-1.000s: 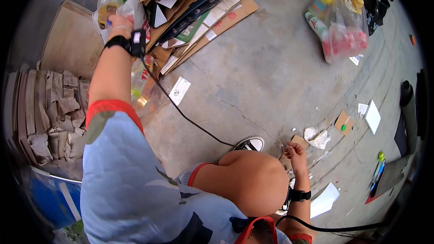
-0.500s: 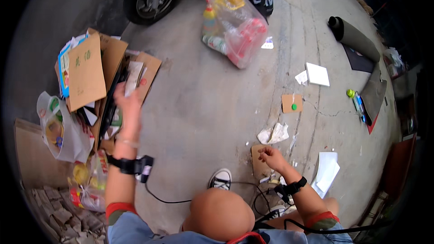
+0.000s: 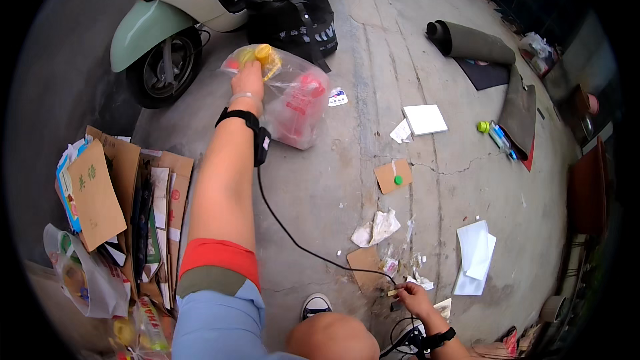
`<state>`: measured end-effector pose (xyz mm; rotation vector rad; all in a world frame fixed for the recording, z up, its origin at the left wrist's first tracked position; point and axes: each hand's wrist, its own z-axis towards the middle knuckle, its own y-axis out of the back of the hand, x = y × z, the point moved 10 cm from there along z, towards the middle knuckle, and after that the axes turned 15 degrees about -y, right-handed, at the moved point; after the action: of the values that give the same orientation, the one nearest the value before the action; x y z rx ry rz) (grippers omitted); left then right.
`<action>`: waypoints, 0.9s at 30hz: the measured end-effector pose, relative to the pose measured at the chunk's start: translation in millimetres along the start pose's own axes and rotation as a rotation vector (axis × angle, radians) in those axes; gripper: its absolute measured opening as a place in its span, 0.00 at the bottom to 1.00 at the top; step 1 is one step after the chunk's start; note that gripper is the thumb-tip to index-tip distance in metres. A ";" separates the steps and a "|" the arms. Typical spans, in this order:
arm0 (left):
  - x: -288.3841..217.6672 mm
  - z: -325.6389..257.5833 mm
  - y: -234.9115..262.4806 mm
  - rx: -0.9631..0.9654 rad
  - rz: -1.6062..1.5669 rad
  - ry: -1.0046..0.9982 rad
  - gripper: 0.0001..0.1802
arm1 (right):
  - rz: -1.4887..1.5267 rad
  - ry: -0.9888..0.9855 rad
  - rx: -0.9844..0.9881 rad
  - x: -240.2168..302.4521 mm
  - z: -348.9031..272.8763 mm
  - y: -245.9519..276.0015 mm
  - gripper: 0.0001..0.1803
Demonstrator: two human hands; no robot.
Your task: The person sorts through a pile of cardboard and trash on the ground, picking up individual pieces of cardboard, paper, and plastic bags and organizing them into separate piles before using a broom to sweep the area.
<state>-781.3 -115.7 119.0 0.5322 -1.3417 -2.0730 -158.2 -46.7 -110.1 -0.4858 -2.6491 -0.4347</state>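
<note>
A clear plastic bag [image 3: 279, 110] lies on the concrete floor, with red and yellow plastic bottles showing through it. My left hand [image 3: 248, 81] reaches out to its upper left part, fingers closed at the film beside a yellow bottle [image 3: 265, 52]; the fingertips are partly hidden. Low on the right, my right hand [image 3: 415, 299] has its thumb and fingers pinched together above scattered scraps. A small pale piece shows at those fingertips, too small to name. A brown cardboard piece [image 3: 365, 268] lies just beyond this hand.
A stack of flattened cardboard [image 3: 123, 160] and a white bag [image 3: 83, 280] stand at the left. Behind the plastic bag are a scooter [image 3: 150, 33] and a black tote [image 3: 293, 27]. White sheets [image 3: 475, 260], a bottle [image 3: 500, 139] and a rolled mat [image 3: 470, 41] lie rightward.
My left hand has left the cardboard stack and moved forward and right to the plastic bag. My right hand stays low over the scraps. The view has shifted, showing more of the scooter.
</note>
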 end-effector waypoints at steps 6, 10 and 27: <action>-62.8 -84.5 62.9 -0.040 -0.029 -0.301 0.07 | -0.034 0.088 0.069 35.4 -9.1 -13.9 0.12; -36.1 -157.9 161.7 -0.189 0.001 -0.063 0.07 | -0.071 0.274 0.129 84.3 -19.6 -24.9 0.10; 69.0 -385.9 629.7 -0.595 0.471 0.486 0.16 | -0.345 0.335 0.319 100.0 -78.3 -77.3 0.08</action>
<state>-422.1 -612.4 536.7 0.3719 -0.4711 -1.6814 -248.0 -117.7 -15.1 0.1358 -2.4070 -0.1651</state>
